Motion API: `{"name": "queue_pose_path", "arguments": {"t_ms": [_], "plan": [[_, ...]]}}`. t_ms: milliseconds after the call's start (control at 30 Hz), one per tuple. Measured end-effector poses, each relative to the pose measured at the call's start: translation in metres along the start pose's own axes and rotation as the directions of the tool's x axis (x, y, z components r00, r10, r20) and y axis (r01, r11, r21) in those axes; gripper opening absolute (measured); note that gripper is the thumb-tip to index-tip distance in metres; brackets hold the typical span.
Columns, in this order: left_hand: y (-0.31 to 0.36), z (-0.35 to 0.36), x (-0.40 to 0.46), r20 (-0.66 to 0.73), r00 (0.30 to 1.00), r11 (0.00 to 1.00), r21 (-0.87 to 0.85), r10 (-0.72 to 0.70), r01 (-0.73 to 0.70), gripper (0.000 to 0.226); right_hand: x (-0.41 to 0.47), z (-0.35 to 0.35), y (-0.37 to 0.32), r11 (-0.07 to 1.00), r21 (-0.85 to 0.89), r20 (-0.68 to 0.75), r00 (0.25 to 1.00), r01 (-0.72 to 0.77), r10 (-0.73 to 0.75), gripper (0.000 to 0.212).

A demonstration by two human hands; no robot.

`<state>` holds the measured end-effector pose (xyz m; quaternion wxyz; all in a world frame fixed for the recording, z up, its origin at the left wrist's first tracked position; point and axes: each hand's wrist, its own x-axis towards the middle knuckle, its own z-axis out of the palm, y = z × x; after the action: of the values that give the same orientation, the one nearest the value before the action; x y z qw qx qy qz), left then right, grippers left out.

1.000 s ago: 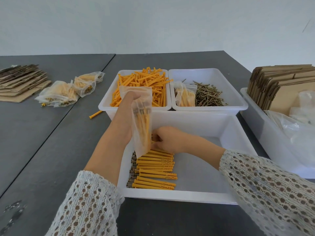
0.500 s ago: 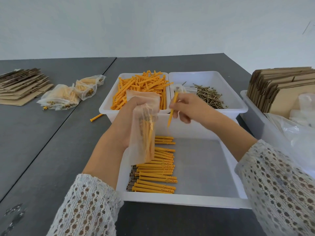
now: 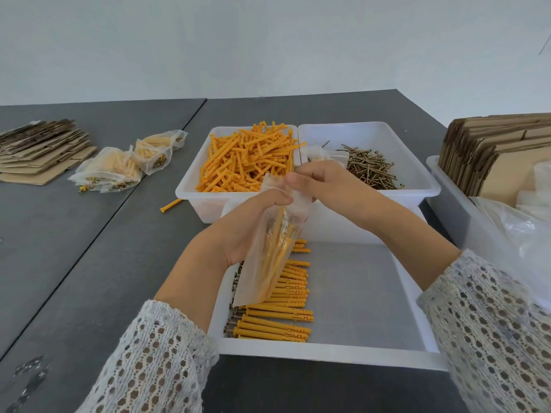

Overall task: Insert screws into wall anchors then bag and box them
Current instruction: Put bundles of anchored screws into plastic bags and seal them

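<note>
Head view: both hands, left hand [image 3: 253,225] and right hand [image 3: 322,183], pinch the bag [image 3: 268,263] above the anchor tray [image 3: 372,350].

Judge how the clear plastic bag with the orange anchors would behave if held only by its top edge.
The clear bag looks thin and floppy; it creases where the left hand grips it. The anchors inside would likely slide to the bottom. Its mouth probably sags shut unless the right hand pinches it open.
</note>
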<state>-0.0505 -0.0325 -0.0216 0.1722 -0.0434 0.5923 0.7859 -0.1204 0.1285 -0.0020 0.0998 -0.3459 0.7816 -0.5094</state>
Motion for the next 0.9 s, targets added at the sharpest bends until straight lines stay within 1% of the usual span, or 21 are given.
{"name": "queue_pose_path", "arguments": {"t_ms": [33,67,133,200,233,267,300,333,367,400,433,467,500,533,600,667,767,833,867,900], "plan": [[0.0,-0.001,0.001,-0.009,1.0,1.0,-0.005,0.004,-0.004,0.036,0.0,0.001,-0.001,1.0,-0.005,0.006,1.0,-0.003,0.003,0.03],[0.0,-0.001,0.001,-0.026,1.0,1.0,-0.018,-0.006,0.005,0.04,0.001,0.0,0.0,1.0,0.001,-0.022,1.0,-0.02,0.02,0.036],[0.0,-0.003,0.001,-0.066,0.997,0.998,-0.035,-0.051,0.049,0.053,0.004,-0.004,0.004,0.99,0.09,-0.15,0.981,-0.108,0.12,0.043],[0.002,-0.004,0.0,-0.075,0.996,0.998,-0.052,-0.045,0.041,0.057,0.006,-0.009,0.011,0.968,0.19,-0.267,0.94,-0.164,0.211,0.039],[0.003,-0.004,-0.001,-0.076,0.997,0.998,-0.053,-0.024,0.02,0.058,0.006,-0.01,0.014,0.96,0.212,-0.296,0.924,-0.183,0.241,0.034],[0.004,-0.004,-0.002,-0.083,0.997,0.998,-0.055,-0.001,-0.003,0.061,0.005,-0.009,0.018,0.954,0.227,-0.3,0.918,-0.197,0.261,0.031],[0.005,-0.004,-0.003,-0.099,0.995,0.997,-0.066,0.023,-0.03,0.064,0.005,-0.008,0.021,0.948,0.238,-0.274,0.921,-0.214,0.276,0.03],[0.006,-0.005,-0.004,-0.122,0.991,0.995,-0.083,0.051,-0.062,0.064,0.004,-0.006,0.023,0.945,0.227,-0.218,0.933,-0.238,0.287,0.029],[0.007,-0.006,-0.004,-0.149,0.985,0.99,-0.097,0.087,-0.102,0.059,0.003,-0.003,0.024,0.949,0.174,-0.138,0.947,-0.264,0.289,0.029],[0.008,-0.007,-0.004,-0.18,0.975,0.983,-0.102,0.129,-0.15,0.05,0.002,0.002,0.024,0.957,0.073,-0.034,0.958,-0.28,0.283,0.028],[0.009,-0.008,-0.005,-0.22,0.959,0.973,-0.107,0.178,-0.205,0.04,0.0,0.009,0.025,0.96,-0.07,0.083,0.958,-0.27,0.275,0.027],[0.01,-0.009,-0.005,-0.264,0.936,0.955,-0.12,0.231,-0.27,0.031,-0.001,0.016,0.026,0.946,-0.234,0.194,0.943,-0.223,0.27,0.024],[0.011,-0.011,-0.004,-0.313,0.906,0.929,-0.144,0.284,-0.341,0.024,-0.003,0.025,0.028,0.912,-0.384,0.282,0.922,-0.145,0.266,0.022],[0.012,-0.014,-0.004,-0.363,0.876,0.9,-0.175,0.318,-0.4,0.022,-0.005,0.033,0.03,0.87,-0.489,0.339,0.905,-0.064,0.257,0.021],[0.014,-0.019,-0.005,-0.462,0.832,0.87,-0.218,0.308,-0.442,0.026,-0.01,0.048,0.033,0.822,-0.569,0.383,0.891,0.022,0.242,0.024],[0.014,-0.021,-0.006,-0.541,0.792,0.872,-0.199,0.282,-0.446,0.031,-0.011,0.059,0.034,0.775,-0.628,0.377,0.9,0.074,0.22,0.028],[0.012,-0.019,-0.005,-0.591,0.756,0.865,-0.184,0.283,-0.467,0.029,-0.011,0.071,0.036,0.655,-0.739,0.356,0.917,0.158,0.181,0.038],[0.013,-0.019,-0.004,-0.624,0.73,0.866,-0.166,0.279,-0.472,0.026,-0.011,0.077,0.038,0.616,-0.766,0.35,0.924,0.185,0.158,0.042],[0.013,-0.02,-0.003,-0.646,0.713,0.865,-0.16,0.273,-0.476,0.034,-0.01,0.078,0.039,0.611,-0.768,0.349,0.926,0.192,0.147,0.041],[0.013,-0.022,-0.004,-0.662,0.699,0.861,-0.156,0.273,-0.484,0.048,-0.01,0.08,0.04,0.614,-0.765,0.348,0.926,0.192,0.144,0.039]]}}
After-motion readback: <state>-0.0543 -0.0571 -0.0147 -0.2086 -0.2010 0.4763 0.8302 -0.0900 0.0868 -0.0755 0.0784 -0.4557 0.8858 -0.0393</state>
